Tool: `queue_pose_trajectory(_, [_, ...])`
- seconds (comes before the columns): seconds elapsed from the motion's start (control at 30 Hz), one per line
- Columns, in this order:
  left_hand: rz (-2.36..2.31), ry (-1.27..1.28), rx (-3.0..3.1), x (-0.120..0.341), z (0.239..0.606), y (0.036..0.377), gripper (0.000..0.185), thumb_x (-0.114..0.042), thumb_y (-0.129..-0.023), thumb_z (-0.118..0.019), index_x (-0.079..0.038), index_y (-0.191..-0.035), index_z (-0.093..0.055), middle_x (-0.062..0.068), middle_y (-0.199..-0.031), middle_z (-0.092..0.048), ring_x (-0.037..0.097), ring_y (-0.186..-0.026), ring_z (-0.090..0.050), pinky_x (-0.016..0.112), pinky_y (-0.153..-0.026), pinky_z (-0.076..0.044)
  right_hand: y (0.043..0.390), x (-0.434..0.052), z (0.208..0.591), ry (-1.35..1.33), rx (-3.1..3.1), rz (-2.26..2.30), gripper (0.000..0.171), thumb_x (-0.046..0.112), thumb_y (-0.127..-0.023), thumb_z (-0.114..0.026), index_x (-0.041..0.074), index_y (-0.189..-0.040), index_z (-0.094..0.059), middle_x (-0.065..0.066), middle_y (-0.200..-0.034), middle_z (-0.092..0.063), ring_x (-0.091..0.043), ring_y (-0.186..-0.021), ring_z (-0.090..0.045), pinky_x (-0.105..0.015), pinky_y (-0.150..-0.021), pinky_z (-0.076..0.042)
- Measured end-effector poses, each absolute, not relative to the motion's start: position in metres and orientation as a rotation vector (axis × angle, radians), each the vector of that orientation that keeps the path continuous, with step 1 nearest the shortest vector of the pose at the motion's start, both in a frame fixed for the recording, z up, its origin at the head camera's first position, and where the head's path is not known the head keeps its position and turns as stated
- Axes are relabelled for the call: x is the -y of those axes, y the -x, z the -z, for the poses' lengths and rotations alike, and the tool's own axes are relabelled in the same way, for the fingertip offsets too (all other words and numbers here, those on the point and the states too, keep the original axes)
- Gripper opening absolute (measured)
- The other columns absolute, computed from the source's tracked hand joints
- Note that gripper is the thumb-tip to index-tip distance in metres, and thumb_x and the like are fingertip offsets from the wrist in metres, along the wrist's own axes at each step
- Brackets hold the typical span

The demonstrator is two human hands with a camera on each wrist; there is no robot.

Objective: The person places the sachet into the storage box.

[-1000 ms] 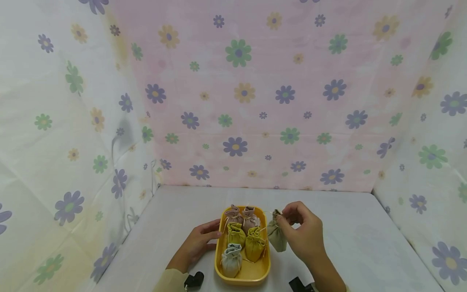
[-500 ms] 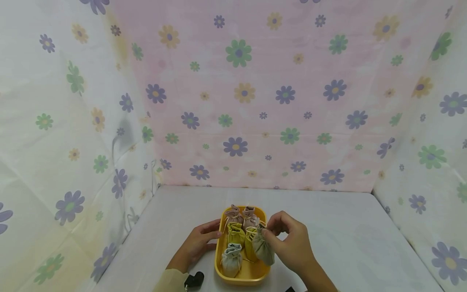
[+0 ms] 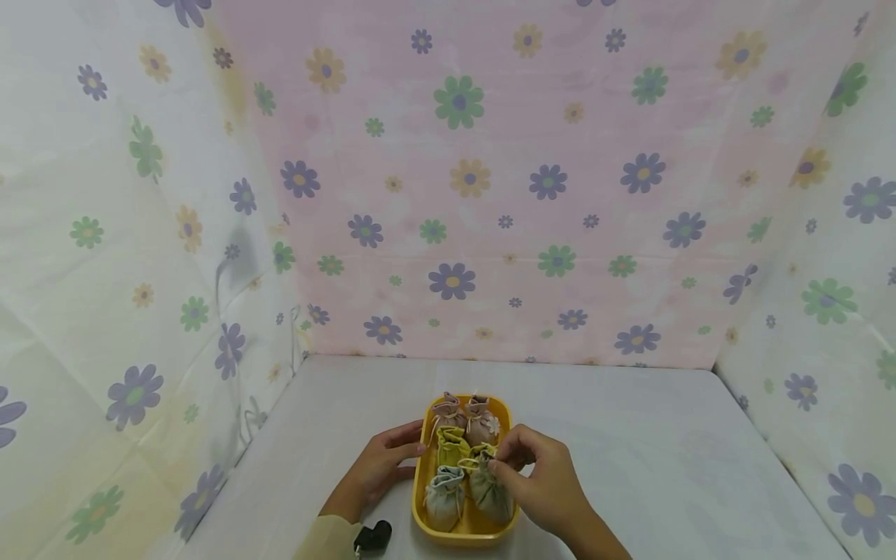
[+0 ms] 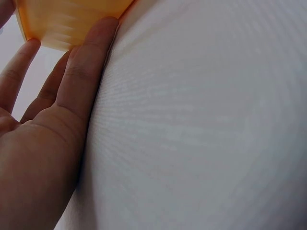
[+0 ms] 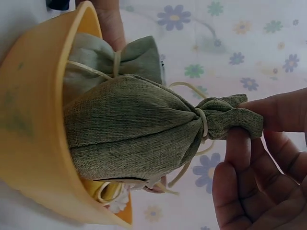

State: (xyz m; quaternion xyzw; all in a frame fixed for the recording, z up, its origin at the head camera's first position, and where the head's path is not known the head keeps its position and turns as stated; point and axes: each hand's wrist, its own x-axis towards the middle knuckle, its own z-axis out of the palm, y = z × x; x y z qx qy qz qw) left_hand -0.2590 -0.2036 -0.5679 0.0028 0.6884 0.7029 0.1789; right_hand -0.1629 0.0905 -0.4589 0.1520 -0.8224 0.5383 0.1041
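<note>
A yellow oval tray (image 3: 465, 528) sits on the white table and holds several small drawstring pouches: two pink at the back, yellow-green ones in the middle, a pale grey-green one (image 3: 444, 498) at the front left. My right hand (image 3: 505, 464) pinches the tied neck of an olive-green pouch (image 3: 488, 495) that sits in the tray's front right corner; the right wrist view shows that olive pouch (image 5: 134, 127) inside the tray wall (image 5: 33, 143). My left hand (image 3: 409, 451) rests flat with straight fingers (image 4: 88, 67) against the tray's left side (image 4: 67, 19).
Floral cloth walls close in the white table at the back and both sides. A small black object (image 3: 372, 537) lies at the front edge by my left sleeve. Bare table surface (image 3: 665, 459) spreads to the right of the tray.
My right hand carried the olive pouch from beside the tray's right rim leftward and down into the tray's front right corner. The left hand stayed against the tray.
</note>
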Motion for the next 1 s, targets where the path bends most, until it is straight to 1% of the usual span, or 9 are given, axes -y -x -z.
queue_pose_trajectory(0.3, [-1.981,0.008,-1.958,0.204,0.567,0.259,0.076,-0.036,-0.084,-0.085,-0.016,-0.151,-0.055,0.014,-0.153,-0.054,0.023,-0.127,-0.062,0.043,-0.095,-0.062,0.164,-0.089,0.474,-0.448,2.455,-1.634,0.026,0.005,-0.083,-0.083,0.022,-0.079,-0.064,0.006,-0.076,-0.066,-0.010,-0.064,-0.063,-0.026,-0.062,-0.059])
queue_pose_trajectory(0.53, [-1.984,0.016,-1.953,0.204,0.567,0.260,0.076,-0.035,-0.084,-0.086,-0.016,-0.151,-0.055,0.014,-0.153,-0.054,0.023,-0.127,-0.062,0.044,-0.095,-0.062,0.163,-0.091,0.485,-0.578,2.488,-1.653,0.021,0.008,-0.087,-0.080,0.021,-0.082,-0.064,0.005,-0.077,-0.065,-0.009,-0.066,-0.065,-0.029,-0.061,-0.060])
queue_pose_trajectory(0.7, [-1.985,0.019,-1.947,0.203,0.568,0.261,0.077,-0.035,-0.083,-0.086,-0.016,-0.151,-0.055,0.014,-0.152,-0.055,0.023,-0.126,-0.063,0.043,-0.094,-0.062,0.164,-0.092,0.493,-0.626,2.504,-1.639,0.020,0.010,-0.088,-0.080,0.022,-0.083,-0.064,0.005,-0.078,-0.066,-0.008,-0.068,-0.065,-0.029,-0.061,-0.060])
queue_pose_trajectory(1.0, [-1.981,0.014,-1.951,0.202,0.568,0.261,0.074,-0.035,-0.085,-0.085,-0.017,-0.150,-0.056,0.013,-0.151,-0.056,0.022,-0.125,-0.064,0.043,-0.094,-0.062,0.166,-0.096,0.496,-0.662,2.485,-1.554,0.024,0.011,-0.087,-0.083,0.025,-0.084,-0.064,0.009,-0.080,-0.065,-0.007,-0.068,-0.064,-0.026,-0.060,-0.059])
